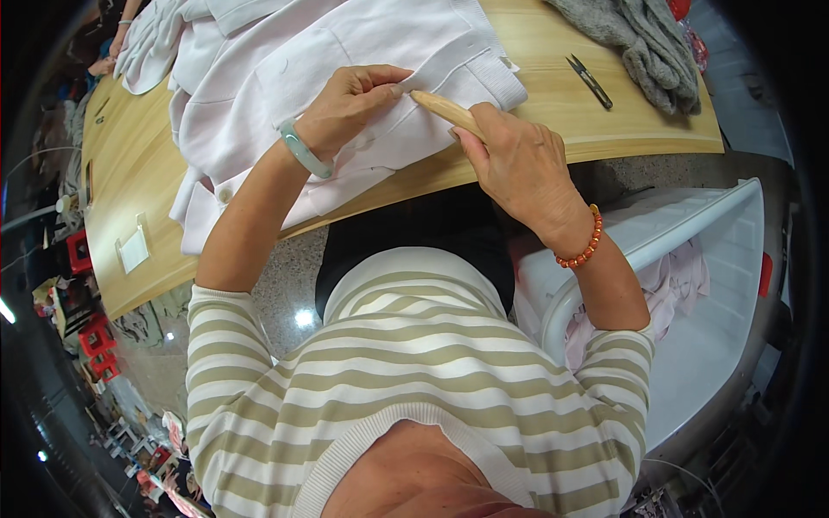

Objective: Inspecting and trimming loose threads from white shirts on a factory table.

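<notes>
Count, head view:
- One wooden desk point(138, 173).
- One pale pink garment point(345, 52), 12 o'clock.
- One wooden stick tool point(445, 110).
- One pair of thread snips point(590, 81), 1 o'clock.
- One grey knit point(639, 39), 1 o'clock.
- One white plastic bin point(717, 285), 4 o'clock.
- Two bracelets: one jade bangle point(304, 151), one orange bead bracelet point(585, 249).
- One small white card point(134, 249), 9 o'clock.

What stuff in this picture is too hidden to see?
Head view:
- Wooden tool: its rear end is hidden inside the right hand.
- Pale pink garment: top cut off by the picture's edge.
- Left hand: fingertips pressed into the cloth, partly hidden.
- White bin: contents partly hidden by the right arm.
</notes>
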`<state>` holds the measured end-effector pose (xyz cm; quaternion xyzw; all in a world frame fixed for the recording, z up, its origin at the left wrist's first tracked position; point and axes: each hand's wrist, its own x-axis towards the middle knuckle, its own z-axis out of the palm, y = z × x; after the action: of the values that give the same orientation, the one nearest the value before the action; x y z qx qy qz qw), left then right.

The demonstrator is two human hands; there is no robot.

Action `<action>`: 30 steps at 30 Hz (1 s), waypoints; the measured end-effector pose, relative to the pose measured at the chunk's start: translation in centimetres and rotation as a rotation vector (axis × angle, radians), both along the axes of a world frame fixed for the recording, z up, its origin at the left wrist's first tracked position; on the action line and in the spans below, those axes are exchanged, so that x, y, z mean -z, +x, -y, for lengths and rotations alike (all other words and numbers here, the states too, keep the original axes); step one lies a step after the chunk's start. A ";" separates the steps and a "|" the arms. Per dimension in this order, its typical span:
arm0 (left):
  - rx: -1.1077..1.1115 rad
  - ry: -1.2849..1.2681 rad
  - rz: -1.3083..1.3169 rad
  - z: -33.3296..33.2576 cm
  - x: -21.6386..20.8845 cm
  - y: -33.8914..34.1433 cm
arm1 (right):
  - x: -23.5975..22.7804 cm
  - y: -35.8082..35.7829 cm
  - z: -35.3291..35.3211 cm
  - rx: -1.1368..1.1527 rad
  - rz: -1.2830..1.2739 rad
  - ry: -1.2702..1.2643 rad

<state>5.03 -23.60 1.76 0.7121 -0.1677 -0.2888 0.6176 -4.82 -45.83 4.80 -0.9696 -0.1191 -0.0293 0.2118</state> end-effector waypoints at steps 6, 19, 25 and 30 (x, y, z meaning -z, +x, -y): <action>-0.061 0.107 0.167 1.0 0.5 -1.1 | 0.4 -0.1 -0.9 -0.015 0.118 -0.037; -0.337 -0.140 0.050 3.1 -1.6 -3.7 | 4.2 1.8 0.2 0.027 -0.866 1.434; -0.371 -0.320 -0.571 4.2 -0.3 -2.3 | 5.6 1.6 -1.0 -0.046 -0.307 0.920; -0.379 -0.496 -0.591 5.5 0.8 -3.7 | 5.7 1.4 -1.9 -0.032 0.342 0.127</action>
<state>1.28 -29.07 1.00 0.4470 0.0856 -0.3127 0.8337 -3.40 -43.91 -0.94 -0.9330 -0.1667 -0.1981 0.2498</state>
